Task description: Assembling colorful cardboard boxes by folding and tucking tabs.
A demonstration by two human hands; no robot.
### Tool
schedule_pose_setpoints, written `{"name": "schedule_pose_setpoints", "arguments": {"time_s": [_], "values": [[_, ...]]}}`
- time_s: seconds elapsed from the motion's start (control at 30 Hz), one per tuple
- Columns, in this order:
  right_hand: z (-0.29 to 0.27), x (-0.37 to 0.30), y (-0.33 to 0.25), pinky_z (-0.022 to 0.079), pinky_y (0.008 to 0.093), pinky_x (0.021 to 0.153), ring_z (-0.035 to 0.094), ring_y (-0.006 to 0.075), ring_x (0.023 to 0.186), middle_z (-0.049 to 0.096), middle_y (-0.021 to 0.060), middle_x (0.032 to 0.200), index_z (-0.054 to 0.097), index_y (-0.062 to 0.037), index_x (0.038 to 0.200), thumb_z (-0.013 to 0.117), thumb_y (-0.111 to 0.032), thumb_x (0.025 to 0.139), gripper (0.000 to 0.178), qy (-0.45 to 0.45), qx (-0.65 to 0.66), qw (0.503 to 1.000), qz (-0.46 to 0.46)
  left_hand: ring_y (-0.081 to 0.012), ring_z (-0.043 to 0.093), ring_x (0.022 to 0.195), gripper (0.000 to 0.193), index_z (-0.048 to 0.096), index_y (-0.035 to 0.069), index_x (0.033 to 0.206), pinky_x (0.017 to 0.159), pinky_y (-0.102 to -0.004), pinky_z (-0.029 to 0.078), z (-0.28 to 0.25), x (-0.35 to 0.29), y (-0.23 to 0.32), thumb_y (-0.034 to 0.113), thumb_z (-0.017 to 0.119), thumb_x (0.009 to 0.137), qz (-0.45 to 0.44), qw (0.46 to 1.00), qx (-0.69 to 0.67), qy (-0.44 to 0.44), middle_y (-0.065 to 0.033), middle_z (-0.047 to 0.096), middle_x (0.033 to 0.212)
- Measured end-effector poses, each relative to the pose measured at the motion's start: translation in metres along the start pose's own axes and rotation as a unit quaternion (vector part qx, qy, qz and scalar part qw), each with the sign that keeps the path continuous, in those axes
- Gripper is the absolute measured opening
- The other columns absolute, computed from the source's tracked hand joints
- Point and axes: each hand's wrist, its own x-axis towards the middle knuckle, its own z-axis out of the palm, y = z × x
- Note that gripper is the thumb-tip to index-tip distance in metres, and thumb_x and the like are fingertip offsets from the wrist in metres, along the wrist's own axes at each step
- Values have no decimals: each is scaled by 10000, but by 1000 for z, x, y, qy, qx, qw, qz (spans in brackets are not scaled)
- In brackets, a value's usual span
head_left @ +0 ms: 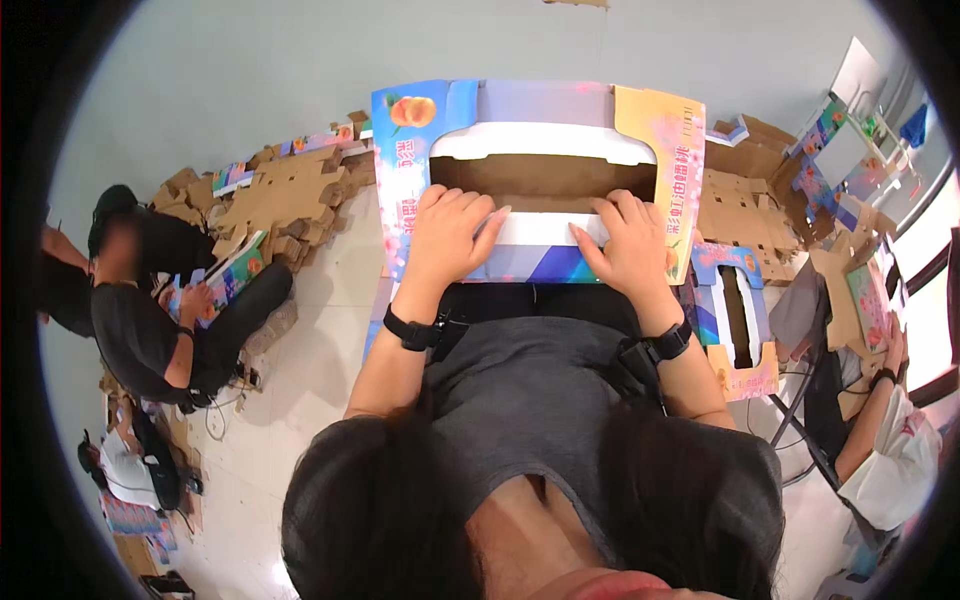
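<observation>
A printed cardboard box point(540, 97) with blue, purple and yellow panels and peach pictures is in front of me. Its top has a wide cut-out, through which the brown inside shows. White flaps line the far and near edges of this opening; the near white flap point(540, 229) lies between my hands. My left hand point(447, 235) is curled over the left part of the near edge, thumb against the white flap. On the right part, my right hand point(630, 240) grips the same edge, its thumb pointing inward.
Another printed box point(755, 372) with a cut-out stands close at my right. Flattened brown cardboard point(285, 200) is piled along the wall. A seated co-worker point(145, 330) handles a box at left; another person's arm point(865, 430) and a dark metal frame point(795, 405) are at right.
</observation>
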Motion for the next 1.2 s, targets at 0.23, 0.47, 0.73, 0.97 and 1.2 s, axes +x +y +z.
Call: {"name": "schedule_pose_setpoints", "arguments": {"time_s": [0.23, 0.47, 0.73, 0.97, 1.2], "values": [[9, -6, 1, 354, 388, 675, 512, 271, 726, 503, 83, 761, 578, -72, 791, 684, -309, 806, 261, -30, -54, 998, -11, -225, 575, 762, 94, 652, 103, 817, 793, -371, 393, -4, -6, 8, 191, 669, 842, 8, 999, -23, 30, -31, 612, 755], [3, -11, -6, 368, 391, 695, 522, 269, 749, 515, 81, 787, 601, -73, 827, 675, -277, 810, 217, -40, -53, 998, -11, -220, 560, 674, 127, 637, 107, 756, 684, -370, 389, 9, -2, 28, 182, 669, 853, 0, 996, -22, 81, -26, 590, 684], [-17, -24, -15, 410, 426, 959, 574, 338, 1143, 627, 127, 1202, 681, -94, 1083, 698, -196, 743, 356, 51, 63, 995, -64, -228, 521, 564, 263, 551, 111, 636, 593, -368, 372, 16, -24, 31, 185, 683, 851, -43, 993, -9, 105, -24, 542, 594], [-74, 64, -20, 378, 454, 1011, 571, 318, 1154, 632, 103, 1214, 697, -100, 1082, 651, -172, 812, 282, 204, -44, 974, -84, -220, 509, 558, 253, 546, 113, 624, 583, -363, 364, 15, -33, 34, 159, 694, 824, -22, 992, 0, 123, -16, 538, 598], [-60, 67, -2, 371, 377, 941, 607, 187, 976, 684, -6, 990, 718, -136, 1002, 635, -226, 868, 182, 147, -160, 976, -12, -217, 509, 546, 189, 598, 117, 642, 567, -359, 368, 16, -39, 39, 143, 696, 802, -12, 990, -33, 135, -19, 537, 599]]}}
